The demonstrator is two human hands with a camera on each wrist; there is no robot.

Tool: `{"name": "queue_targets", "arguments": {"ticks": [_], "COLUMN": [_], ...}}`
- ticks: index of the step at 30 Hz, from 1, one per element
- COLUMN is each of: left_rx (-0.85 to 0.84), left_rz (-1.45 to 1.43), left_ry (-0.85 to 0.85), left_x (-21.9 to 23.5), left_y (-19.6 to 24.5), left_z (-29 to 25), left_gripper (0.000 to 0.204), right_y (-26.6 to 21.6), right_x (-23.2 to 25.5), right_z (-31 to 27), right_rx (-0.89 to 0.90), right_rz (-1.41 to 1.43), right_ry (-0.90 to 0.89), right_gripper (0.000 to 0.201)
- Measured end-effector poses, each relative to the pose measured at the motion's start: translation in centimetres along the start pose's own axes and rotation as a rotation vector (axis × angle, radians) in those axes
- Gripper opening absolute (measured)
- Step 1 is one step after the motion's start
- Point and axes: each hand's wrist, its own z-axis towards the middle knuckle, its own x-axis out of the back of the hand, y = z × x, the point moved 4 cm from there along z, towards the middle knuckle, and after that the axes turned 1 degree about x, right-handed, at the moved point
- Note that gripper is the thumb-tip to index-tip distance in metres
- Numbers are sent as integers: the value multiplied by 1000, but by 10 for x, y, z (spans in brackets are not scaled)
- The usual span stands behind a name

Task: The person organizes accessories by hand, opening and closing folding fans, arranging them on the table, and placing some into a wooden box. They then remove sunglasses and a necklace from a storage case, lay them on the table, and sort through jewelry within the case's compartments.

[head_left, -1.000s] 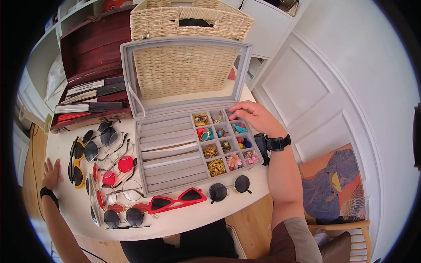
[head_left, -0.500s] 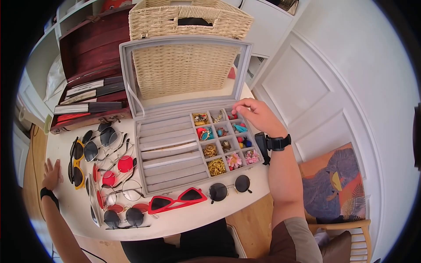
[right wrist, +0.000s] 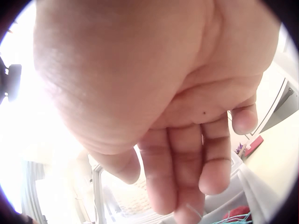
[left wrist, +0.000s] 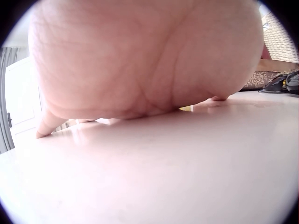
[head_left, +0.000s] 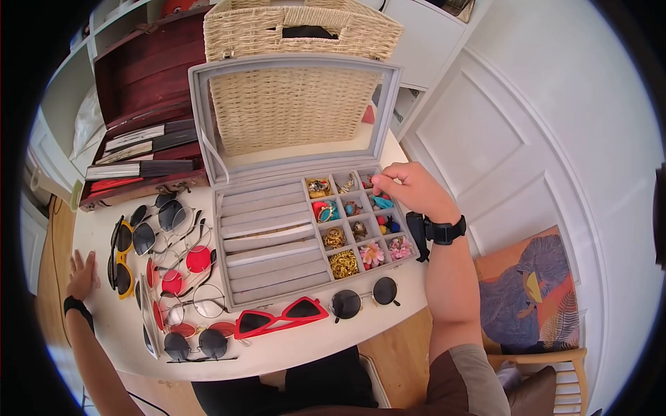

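A grey jewelry box (head_left: pixel 272 279) stands open on the table, its windowed lid raised. My right hand (head_left: pixel 417 191) is over its back right corner, fingertips close to the compartment dividers. Seen from the right wrist, the fingers (right wrist: pixel 159 177) are loosely extended, with thin light-blue strands (right wrist: pixel 233 218) and something red (right wrist: pixel 237 212) just beneath. Turquoise tassel jewelry (head_left: pixel 381 202) lies in the compartment below the thumb. Other compartments hold gold chains (head_left: pixel 343 264), pink flower pieces (head_left: pixel 372 254) and rings. My left hand (head_left: pixel 82 276) rests palm down on the table's left side, fingers spread.
Several pairs of sunglasses lie left of the box, including a yellow-framed pair (head_left: pixel 123 260). Red-framed sunglasses (head_left: pixel 281 317) and a round dark pair (head_left: pixel 363 298) lie in front. Behind are a dark red wooden case (head_left: pixel 149 73) and a woven basket (head_left: pixel 243 35).
My right hand has moved slightly to the right and nearer me along the box's right edge. A red piece in the back right compartment has come into view. The left hand stays put.
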Motion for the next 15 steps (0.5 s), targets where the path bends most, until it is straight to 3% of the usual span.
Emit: {"name": "queue_targets", "arguments": {"ticks": [4,9,13,15], "left_rx": [10,2,-27,-144], "left_rz": [-17,-13,45,173], "left_ry": [2,-27,-33,24], "left_x": [0,4,-3,-25], "left_y": [-1,2,-3,-25], "left_z": [0,-7,7,40], "left_gripper": [107,108,108,75], "right_y": [1,-25,-34,-31], "right_x": [-1,-7,-15,-16], "right_z": [-2,-10,-12,-13], "right_rx": [-55,312,379,324], "right_rz": [-102,-53,-167,-299], "right_ry": [-63,-110,-129,-145], "right_gripper": [35,30,27,26]}}
